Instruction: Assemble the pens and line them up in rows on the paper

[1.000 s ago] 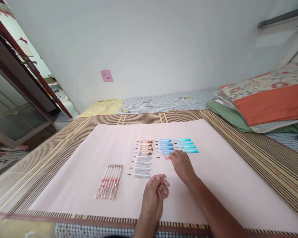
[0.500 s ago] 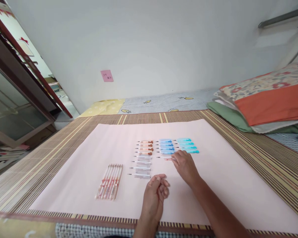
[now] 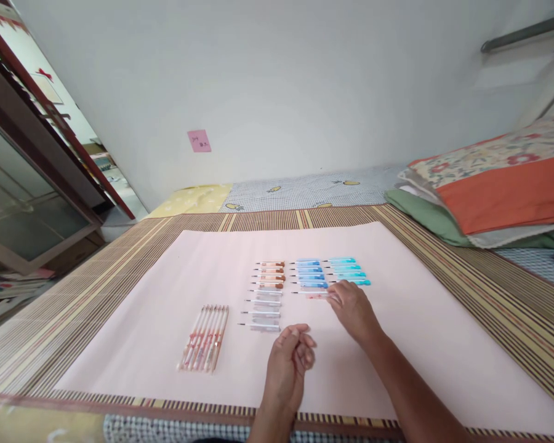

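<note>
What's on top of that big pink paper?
The pink paper holds brown pens, grey pens, blue pens, turquoise pens and pink-patterned pens. The right hand covers part of a pale pen; anything beneath it or the left hand is hidden.

Right hand (image 3: 354, 309) extends beyond left hand (image 3: 288, 362) (loosely curled).

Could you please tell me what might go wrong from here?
The right hand is at the end of the pink-marked pen, close to the blue pens, so it might nudge their row askew. The left hand is close to the nearest grey pen and could bump it if moved.
</note>
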Demonstrator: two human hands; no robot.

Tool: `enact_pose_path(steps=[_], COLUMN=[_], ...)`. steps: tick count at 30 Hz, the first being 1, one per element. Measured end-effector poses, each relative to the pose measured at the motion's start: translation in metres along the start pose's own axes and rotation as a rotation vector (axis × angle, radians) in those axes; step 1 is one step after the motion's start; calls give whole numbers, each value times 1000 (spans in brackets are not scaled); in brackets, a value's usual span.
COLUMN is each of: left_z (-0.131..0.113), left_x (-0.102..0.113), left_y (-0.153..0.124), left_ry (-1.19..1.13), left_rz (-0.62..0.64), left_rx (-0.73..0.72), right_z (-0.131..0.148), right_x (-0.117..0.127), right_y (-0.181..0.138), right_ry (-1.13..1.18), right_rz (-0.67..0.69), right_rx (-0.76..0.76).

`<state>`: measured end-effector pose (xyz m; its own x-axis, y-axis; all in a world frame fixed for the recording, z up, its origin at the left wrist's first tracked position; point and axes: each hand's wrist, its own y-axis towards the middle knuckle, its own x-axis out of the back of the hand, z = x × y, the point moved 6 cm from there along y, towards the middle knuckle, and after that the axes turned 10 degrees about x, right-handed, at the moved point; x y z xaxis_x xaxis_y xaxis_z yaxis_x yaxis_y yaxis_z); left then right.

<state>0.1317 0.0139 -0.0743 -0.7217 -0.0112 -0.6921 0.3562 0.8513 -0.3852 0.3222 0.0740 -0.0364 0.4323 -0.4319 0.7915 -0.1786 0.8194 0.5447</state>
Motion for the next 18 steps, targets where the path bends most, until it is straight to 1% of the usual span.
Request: enact_pose_path(steps=[6, 10, 18], left_z=[-1, -1, -1], left_x=[0, 0, 0], left_y=[0, 0, 0], left_ry=[5, 5, 1], left_rz=[-3, -3, -1], left_rx=[-1, -5, -6], right_z=[-6, -3, -2], right_x=[1, -2, -4], right_y=[-4, -2, -2], right_ry=[40, 71, 46], right_rz=[13, 20, -9], right_rx=[-80, -85, -68])
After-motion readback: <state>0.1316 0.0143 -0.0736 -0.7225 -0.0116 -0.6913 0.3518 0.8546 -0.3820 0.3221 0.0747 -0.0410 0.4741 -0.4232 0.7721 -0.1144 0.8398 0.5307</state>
